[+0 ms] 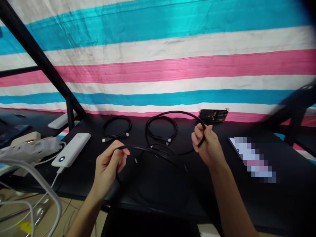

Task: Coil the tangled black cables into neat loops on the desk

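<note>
A black cable (177,112) arches between my hands above a black table. My left hand (111,161) is closed round one stretch of it, with a loop hanging below toward the table's front edge. Higher and to the right, my right hand (206,144) pinches another part of the same cable. Behind my hands lie two coiled black cables: the left coil (104,134) shows light metal plugs, and the right coil (175,129) has a plug near its front. Where the held cable crosses the table, some of its strands blur into the dark surface.
A phone (213,115) leans at the back, and a blurred-out screen (251,158) lies at right. To the left are a white power bank (71,149) with a cord, a white power strip (32,148) and loose white cables (46,184). Black frame bars (41,62) slant before striped cloth (158,69).
</note>
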`<state>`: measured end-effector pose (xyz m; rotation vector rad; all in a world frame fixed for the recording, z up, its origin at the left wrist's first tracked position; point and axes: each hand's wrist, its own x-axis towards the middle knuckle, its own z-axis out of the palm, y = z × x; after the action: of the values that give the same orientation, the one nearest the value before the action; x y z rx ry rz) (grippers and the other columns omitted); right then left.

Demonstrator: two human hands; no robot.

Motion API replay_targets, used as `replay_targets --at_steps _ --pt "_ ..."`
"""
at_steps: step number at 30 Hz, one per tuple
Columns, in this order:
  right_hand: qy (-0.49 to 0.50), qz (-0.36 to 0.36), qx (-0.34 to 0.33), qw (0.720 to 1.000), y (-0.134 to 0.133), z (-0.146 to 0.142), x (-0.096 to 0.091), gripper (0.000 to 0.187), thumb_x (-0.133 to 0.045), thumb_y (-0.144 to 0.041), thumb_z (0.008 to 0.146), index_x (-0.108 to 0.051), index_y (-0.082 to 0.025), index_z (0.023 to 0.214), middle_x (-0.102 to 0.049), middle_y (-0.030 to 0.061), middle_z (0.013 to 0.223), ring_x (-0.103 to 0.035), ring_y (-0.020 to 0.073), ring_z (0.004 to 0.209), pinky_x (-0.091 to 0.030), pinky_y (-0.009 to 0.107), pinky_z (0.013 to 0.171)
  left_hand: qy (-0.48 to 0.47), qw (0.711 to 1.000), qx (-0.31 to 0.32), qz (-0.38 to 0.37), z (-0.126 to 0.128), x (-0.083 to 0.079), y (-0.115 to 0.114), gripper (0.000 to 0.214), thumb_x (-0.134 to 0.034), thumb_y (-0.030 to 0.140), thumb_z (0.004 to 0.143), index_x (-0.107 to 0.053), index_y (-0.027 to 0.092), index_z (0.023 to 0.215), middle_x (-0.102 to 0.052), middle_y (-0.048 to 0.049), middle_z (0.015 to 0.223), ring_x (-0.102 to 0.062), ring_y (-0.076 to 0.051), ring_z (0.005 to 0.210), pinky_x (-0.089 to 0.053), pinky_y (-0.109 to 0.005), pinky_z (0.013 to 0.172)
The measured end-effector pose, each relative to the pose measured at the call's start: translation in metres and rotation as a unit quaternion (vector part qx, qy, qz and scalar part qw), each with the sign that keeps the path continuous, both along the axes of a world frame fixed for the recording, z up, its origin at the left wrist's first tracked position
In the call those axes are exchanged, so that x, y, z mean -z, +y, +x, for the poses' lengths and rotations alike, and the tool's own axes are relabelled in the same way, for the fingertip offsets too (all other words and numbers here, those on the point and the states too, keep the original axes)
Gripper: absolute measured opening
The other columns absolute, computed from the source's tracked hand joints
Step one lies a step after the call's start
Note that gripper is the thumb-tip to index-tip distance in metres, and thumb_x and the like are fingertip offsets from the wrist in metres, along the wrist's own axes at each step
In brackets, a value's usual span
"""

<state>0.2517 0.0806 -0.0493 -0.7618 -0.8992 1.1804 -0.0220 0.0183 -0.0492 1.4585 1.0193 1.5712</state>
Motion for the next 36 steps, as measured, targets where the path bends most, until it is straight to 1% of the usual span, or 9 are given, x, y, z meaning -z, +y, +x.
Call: replay_targets --at_steps 6,11,14,18,23,26,29,33,36 --pt "-0.083 -0.004 -0.061 0.995 0.000 -0.001 0.006 0.039 -0.061 -0.057 0.078 -0.064 -0.019 0.088 -0.053 -0.0010 0.074 -0.059 0.0102 0.054 -0.038 0.013 0.025 -0.086 0.995 -0.039 -0.021 0.011 -0.007 -0.003 0.024 -0.061 0.040 0.085 -0.067 0.018 0.078 -0.044 0.0030 0.063 -0.034 -0.003 0.043 -0.019 -0.016 0.036" --pt "-0.131 -0.060 -0.137 0.980 0.002 -0.004 0.010 0.044 -0.048 -0.057 0.087 -0.064 -0.021 0.107 -0.060 0.0069 0.094 -0.066 0.0171 0.075 -0.041 0.014 0.026 -0.126 0.989 -0.082 0.004 0.014 -0.010 -0.003 0.024 -0.062 0.039 0.084 -0.065 0.018 0.074 -0.039 0.0044 0.057 -0.031 -0.003 0.041 -0.018 -0.015 0.035" --pt "-0.142 -0.082 -0.203 0.965 0.002 -0.006 0.013 0.050 -0.043 -0.060 0.088 -0.060 -0.023 0.118 -0.062 0.0078 0.096 -0.064 0.0145 0.066 -0.037 0.013 0.024 -0.125 0.988 -0.093 0.015 0.013 -0.011 -0.004 0.024 -0.063 0.040 0.084 -0.066 0.018 0.075 -0.041 0.0041 0.058 -0.032 -0.004 0.041 -0.018 -0.016 0.034" --pt "-0.176 -0.068 -0.274 0.943 -0.002 -0.008 0.013 0.055 -0.038 -0.061 0.089 -0.060 -0.021 0.121 -0.065 0.0097 0.096 -0.060 0.0103 0.054 -0.031 0.011 0.024 -0.119 0.989 -0.089 0.005 0.012 -0.010 -0.006 0.023 -0.062 0.039 0.085 -0.067 0.018 0.075 -0.038 0.0047 0.055 -0.031 -0.004 0.041 -0.017 -0.016 0.035" --pt "-0.246 -0.033 -0.338 0.908 -0.010 -0.009 0.006 0.045 -0.059 -0.049 0.084 -0.064 -0.018 0.116 -0.067 0.0055 0.081 -0.053 0.0059 0.044 -0.026 0.010 0.026 -0.107 0.990 -0.094 -0.003 0.016 -0.010 -0.009 0.024 -0.058 0.037 0.088 -0.066 0.018 0.077 -0.037 0.0049 0.052 -0.030 -0.004 0.041 -0.016 -0.017 0.036" --pt "-0.280 -0.039 -0.327 0.902 -0.012 -0.009 0.004 0.046 -0.067 -0.040 0.081 -0.061 -0.019 0.121 -0.066 0.0026 0.074 -0.053 0.0065 0.046 -0.026 0.012 0.028 -0.114 0.988 -0.100 0.002 0.019 -0.009 -0.008 0.025 -0.056 0.037 0.089 -0.065 0.018 0.075 -0.036 0.0050 0.052 -0.028 -0.004 0.041 -0.015 -0.017 0.036" --pt "-0.303 -0.036 -0.270 0.913 -0.010 -0.010 0.006 0.043 -0.057 -0.039 0.088 -0.058 -0.020 0.126 -0.066 0.0027 0.074 -0.057 0.0095 0.053 -0.031 0.014 0.032 -0.117 0.990 -0.076 0.001 0.019 -0.007 -0.006 0.025 -0.056 0.038 0.089 -0.064 0.018 0.075 -0.038 0.0046 0.055 -0.029 -0.004 0.041 -0.015 -0.017 0.036" --pt "-0.302 0.043 -0.162 0.938 -0.005 -0.011 0.013 0.035 -0.052 -0.041 0.092 -0.064 -0.022 0.118 -0.065 0.0020 0.072 -0.062 0.0141 0.068 -0.050 0.025 0.062 -0.059 0.997 -0.022 -0.044 0.017 -0.004 -0.004 0.023 -0.055 0.037 0.089 -0.066 0.019 0.079 -0.047 0.0019 0.067 -0.036 -0.004 0.042 -0.020 -0.019 0.037" --pt "-0.275 0.051 -0.136 0.950 -0.003 -0.011 0.019 0.028 -0.055 -0.041 0.090 -0.067 -0.024 0.109 -0.068 0.0028 0.078 -0.065 0.0173 0.081 -0.051 0.030 0.076 0.026 0.999 -0.008 -0.042 0.018 -0.005 -0.002 0.023 -0.053 0.033 0.091 -0.067 0.019 0.080 -0.052 -0.0001 0.075 -0.039 -0.004 0.042 -0.028 -0.022 0.041"
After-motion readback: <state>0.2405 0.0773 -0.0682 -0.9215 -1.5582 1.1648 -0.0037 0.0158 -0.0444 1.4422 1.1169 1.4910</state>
